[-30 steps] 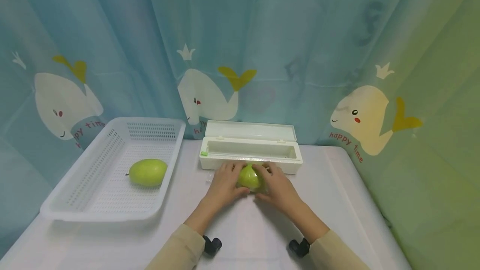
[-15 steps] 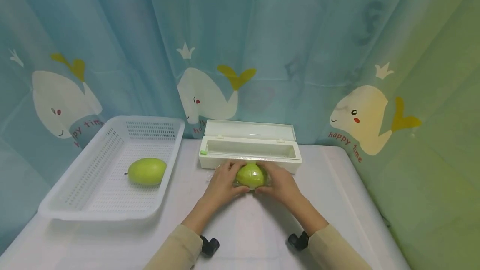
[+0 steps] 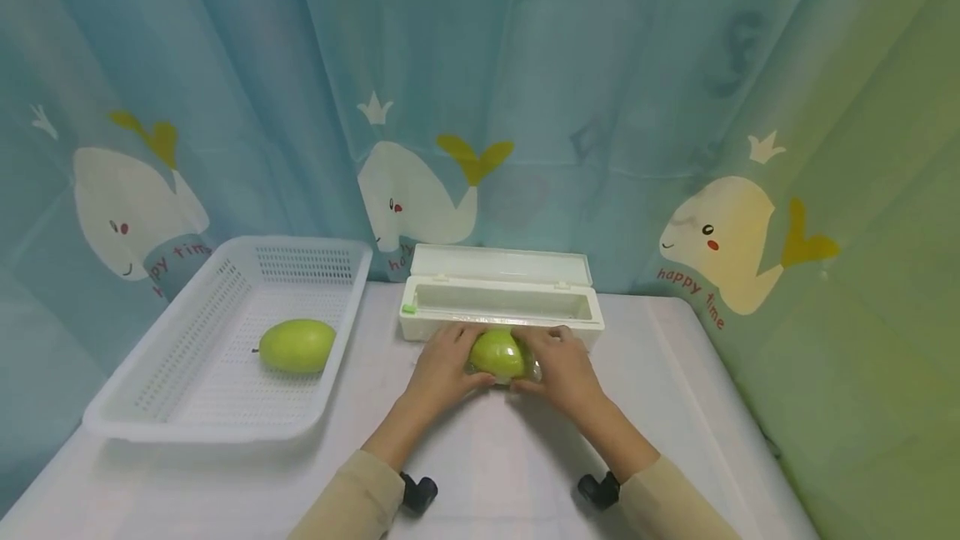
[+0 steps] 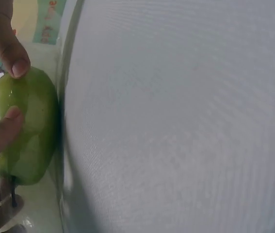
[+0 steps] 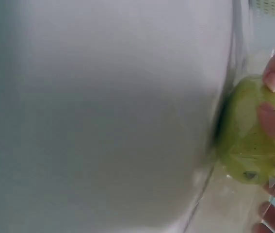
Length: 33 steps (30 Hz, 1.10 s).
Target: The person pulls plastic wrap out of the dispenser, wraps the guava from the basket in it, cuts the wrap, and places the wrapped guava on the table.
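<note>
Counter (image 3: 675, 407), white basket (image 3: 206, 432), open white box (image 3: 498, 280); your left hand (image 3: 441, 365) and right hand (image 3: 562, 365) on a wrapped green fruit (image 3: 497, 355).
Basket's left of the box, second green fruit (image 3: 297, 346) lying in it. Box lid is up. Your hands are in front of the box, fingers of both gripping the wrapped fruit, also in front, thumbs pressed on it. Clear film (image 3: 533, 369) hugs that fruit.
</note>
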### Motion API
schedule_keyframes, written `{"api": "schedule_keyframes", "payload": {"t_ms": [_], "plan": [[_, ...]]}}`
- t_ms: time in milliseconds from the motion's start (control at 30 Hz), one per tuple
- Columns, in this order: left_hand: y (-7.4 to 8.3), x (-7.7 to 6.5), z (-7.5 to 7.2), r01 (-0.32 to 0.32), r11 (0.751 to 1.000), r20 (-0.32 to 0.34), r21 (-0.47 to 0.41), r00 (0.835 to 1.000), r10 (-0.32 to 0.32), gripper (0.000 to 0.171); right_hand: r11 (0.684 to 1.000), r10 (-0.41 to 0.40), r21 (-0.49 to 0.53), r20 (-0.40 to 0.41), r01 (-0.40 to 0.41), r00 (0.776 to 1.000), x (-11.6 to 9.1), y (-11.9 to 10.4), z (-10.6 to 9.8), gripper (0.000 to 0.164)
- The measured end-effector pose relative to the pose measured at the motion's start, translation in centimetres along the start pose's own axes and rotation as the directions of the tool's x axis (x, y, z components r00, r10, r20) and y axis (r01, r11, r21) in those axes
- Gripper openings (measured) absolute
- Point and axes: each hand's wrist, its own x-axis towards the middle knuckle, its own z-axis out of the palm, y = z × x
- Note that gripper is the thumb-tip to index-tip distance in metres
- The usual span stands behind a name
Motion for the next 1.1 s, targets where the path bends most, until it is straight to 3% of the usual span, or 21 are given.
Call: {"api": "schedule_keyframes", "payload": {"t_ms": [200,300,533,600,733,833,967,1033,1100], "plan": [[-0.1,-0.3,-0.2,0.054,0.991,0.076,-0.122,0.996,-0.045,0.078,0.990,0.042,0.132,0.062,-0.050,0.997,0.0,0.1,0.3,0.082],[-0.2,-0.5,-0.6,0.042,0.992,0.092,-0.122,0.995,-0.030,0.078,0.990,0.039,0.131,0.064,-0.047,0.997,0.0,0.2,0.5,0.083],[0.0,-1.0,-1.7,-0.065,0.997,-0.013,-0.043,0.998,0.064,0.071,0.999,-0.009,0.034,0.006,0.009,1.000,-0.4,0.1,-0.1,0.081],[0.1,-1.3,-2.2,-0.058,0.997,-0.039,-0.041,0.998,0.057,0.067,0.999,-0.010,0.031,0.008,0.010,1.000,-0.4,0.0,-0.2,0.080],[-0.2,-2.0,-3.0,0.016,0.996,-0.094,-0.090,0.995,-0.024,0.059,1.000,-0.009,0.026,0.020,0.008,1.000,-0.4,-0.2,-0.6,0.081],[-1.0,-2.2,-3.3,0.064,0.983,-0.217,-0.170,0.971,-0.101,0.049,0.999,-0.023,0.025,0.019,0.023,1.000,-0.2,-0.4,-0.9,0.083],[-2.3,-2.3,-3.4,0.131,0.945,-0.376,-0.299,0.894,-0.243,0.047,0.998,-0.061,0.030,0.009,0.061,0.998,0.6,-0.8,-1.3,0.082],[-3.1,-2.2,-3.3,0.186,0.913,-0.373,-0.364,0.869,-0.326,0.056,0.997,-0.072,0.039,0.008,0.072,0.997,1.2,-1.1,-1.5,0.079],[-3.8,-2.1,-3.2,0.252,0.869,-0.318,-0.426,0.857,-0.405,0.066,0.995,-0.082,0.051,0.008,0.082,0.997,1.9,-1.6,-1.6,0.074]]}}
